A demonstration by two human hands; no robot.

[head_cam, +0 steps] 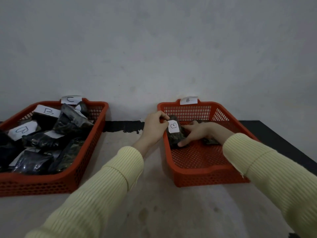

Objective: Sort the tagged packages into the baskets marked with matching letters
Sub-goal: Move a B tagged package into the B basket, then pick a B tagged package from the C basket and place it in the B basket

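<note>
— Where is the package that's being sorted?
— The B-tagged package (175,138) stands on edge inside the basket marked B (205,176). It is close against the basket's left wall, and its white tag (173,126) faces the camera.
— And the hands?
— Both are on it. The left hand (153,130) reaches over the basket's left rim and pinches the package's top corner between thumb and fingertips, just above the tag. The right hand (199,133) is inside the basket on the package's right side. Its thumb stretches along the lower edge and its fingers spread behind, so it holds the package from that side.
— Anything else in that basket?
— A second dark package (210,141) lies on the mesh floor, partly hidden under the right wrist.
— And the other basket?
— The basket marked C (96,134) sits well apart to the left on the bench (154,203). It is heaped with dark packages (72,121), and two of their tags show a B.
</note>
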